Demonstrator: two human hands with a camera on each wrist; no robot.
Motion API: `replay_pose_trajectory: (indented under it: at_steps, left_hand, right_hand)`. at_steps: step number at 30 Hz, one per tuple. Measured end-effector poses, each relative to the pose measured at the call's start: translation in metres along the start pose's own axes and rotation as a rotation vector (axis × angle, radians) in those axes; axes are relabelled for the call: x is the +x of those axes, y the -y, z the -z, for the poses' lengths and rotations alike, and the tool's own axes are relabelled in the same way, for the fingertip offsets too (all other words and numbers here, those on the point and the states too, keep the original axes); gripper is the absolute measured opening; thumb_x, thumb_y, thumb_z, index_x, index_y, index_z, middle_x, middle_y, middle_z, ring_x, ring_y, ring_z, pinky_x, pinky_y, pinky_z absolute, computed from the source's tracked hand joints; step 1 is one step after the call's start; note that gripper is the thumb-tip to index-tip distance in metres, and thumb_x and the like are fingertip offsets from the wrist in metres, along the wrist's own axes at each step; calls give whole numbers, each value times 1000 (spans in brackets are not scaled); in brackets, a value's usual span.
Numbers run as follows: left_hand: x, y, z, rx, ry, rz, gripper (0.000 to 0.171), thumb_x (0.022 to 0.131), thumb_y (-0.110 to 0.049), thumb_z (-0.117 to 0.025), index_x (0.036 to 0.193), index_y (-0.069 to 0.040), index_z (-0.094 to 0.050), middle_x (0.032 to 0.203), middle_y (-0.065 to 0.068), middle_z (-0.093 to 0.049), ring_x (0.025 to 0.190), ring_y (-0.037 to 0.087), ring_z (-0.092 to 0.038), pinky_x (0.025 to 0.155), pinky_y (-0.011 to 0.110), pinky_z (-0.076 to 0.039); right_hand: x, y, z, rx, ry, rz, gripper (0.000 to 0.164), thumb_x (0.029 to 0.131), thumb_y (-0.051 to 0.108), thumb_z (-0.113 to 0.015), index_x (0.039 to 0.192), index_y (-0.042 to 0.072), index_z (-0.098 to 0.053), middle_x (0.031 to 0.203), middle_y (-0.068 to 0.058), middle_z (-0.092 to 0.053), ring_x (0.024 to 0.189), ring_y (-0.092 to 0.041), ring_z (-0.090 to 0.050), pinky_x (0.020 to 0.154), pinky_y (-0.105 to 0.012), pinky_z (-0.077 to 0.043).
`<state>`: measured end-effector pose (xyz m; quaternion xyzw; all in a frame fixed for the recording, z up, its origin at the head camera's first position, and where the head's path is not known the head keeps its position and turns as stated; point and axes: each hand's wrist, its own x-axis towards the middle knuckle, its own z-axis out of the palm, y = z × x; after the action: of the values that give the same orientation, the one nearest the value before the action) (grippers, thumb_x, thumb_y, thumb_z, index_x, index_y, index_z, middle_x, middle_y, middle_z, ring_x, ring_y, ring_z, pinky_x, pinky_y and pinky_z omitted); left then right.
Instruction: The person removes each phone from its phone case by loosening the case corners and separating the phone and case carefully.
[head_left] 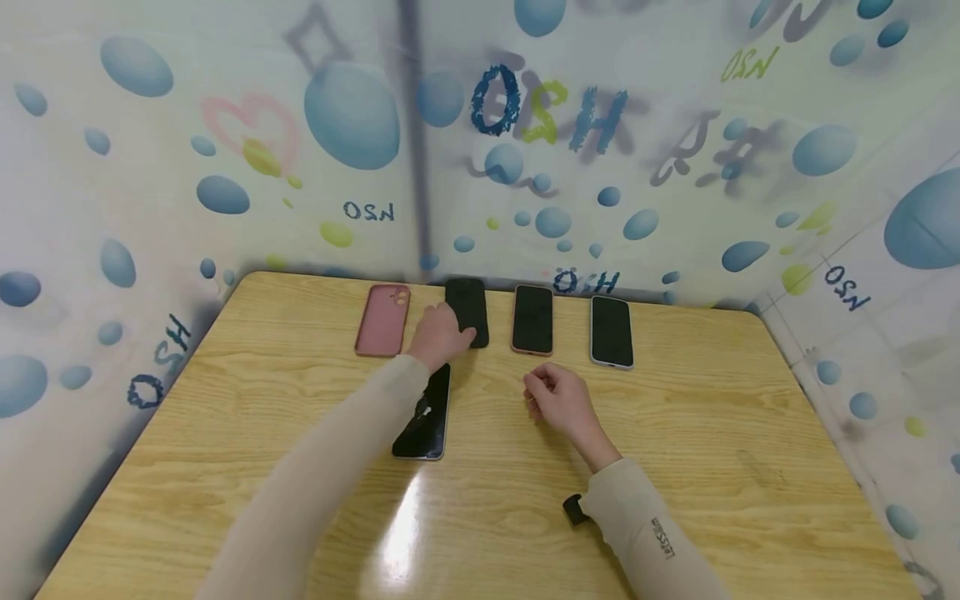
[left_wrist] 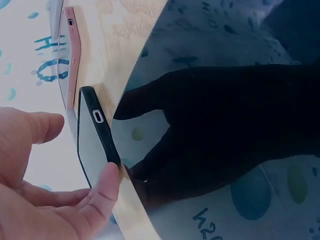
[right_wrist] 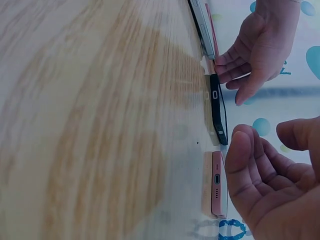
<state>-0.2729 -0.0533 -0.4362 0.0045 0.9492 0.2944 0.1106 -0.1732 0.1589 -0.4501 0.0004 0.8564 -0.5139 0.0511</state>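
Observation:
A phone in a black case lies face up near the table's far edge. My left hand reaches over its left side. In the left wrist view a fingertip touches the edge of the black case, while the thumb stays apart from it. Under the left wrist lies a phone with a glossy dark screen, which mirrors the hand in the left wrist view. My right hand hovers above the table, fingers loosely bent and holding nothing, just nearer than a phone with a pink frame.
To the left of the black-cased phone lies a pink phone case with a camera cutout. A dark-screened phone with a pale frame ends the row on the right. The wooden table meets a patterned wall covering behind.

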Motion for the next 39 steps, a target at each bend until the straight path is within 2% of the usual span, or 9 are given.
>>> replay_pose_trajectory:
  at_steps: [8,15,19,24,30,33,37,39]
  left_hand:
    - [6,-2,-9,81,-31,36,68,100,-42,-67,135,15,-53,136,31,-54,113,39,-63,96,47,-57]
    - [10,-6,-16,173,-62,49,70,95,-50,-72,126,12,-62,122,26,-61,107,38,-63,90,46,-59]
    - [12,-7,-17,229,-76,42,63,93,-50,-74,116,8,-70,120,23,-65,109,37,-63,90,46,-58]
    - [17,-4,-16,219,-74,31,51,92,-49,-77,94,2,-75,113,20,-68,102,35,-66,83,44,-60]
    - [24,3,-14,147,-42,51,49,89,-50,-78,74,-6,-66,89,12,-64,81,26,-64,64,36,-54]
    - [23,3,-8,91,9,86,48,88,-49,-80,84,-3,-66,93,12,-63,83,26,-62,66,36,-51]
    - [21,7,-1,55,68,105,51,91,-43,-77,111,2,-66,107,15,-65,87,25,-60,75,37,-52]
    - [21,11,1,38,83,93,40,97,-37,-72,107,1,-66,100,13,-64,81,24,-57,72,36,-50]
  right_hand:
    - [1,0,1,2,-17,0,19,105,13,-60,106,-4,-69,86,-14,-70,68,-21,-64,57,-26,-55]
    - [2,-1,0,3,-21,-14,18,105,11,-60,106,-5,-69,85,-14,-70,67,-22,-65,57,-24,-54]
    - [2,-1,0,10,-20,-14,19,105,12,-59,106,-5,-68,86,-14,-70,66,-21,-64,56,-24,-53]
    - [1,-3,1,16,-21,-6,19,105,12,-59,106,-4,-68,85,-14,-70,65,-21,-63,55,-25,-52]
    - [1,-4,2,10,-17,0,19,106,13,-58,105,-4,-68,86,-13,-70,66,-20,-64,57,-26,-54]
    - [2,-4,2,10,-18,-1,18,106,12,-59,105,-4,-68,86,-13,-70,66,-20,-64,57,-26,-55]
    - [1,-3,4,6,-18,3,19,106,13,-59,105,-4,-68,86,-14,-70,66,-20,-64,56,-27,-54]
    - [1,-2,4,4,-18,4,19,106,13,-59,105,-4,-68,87,-16,-70,66,-21,-64,56,-26,-54]
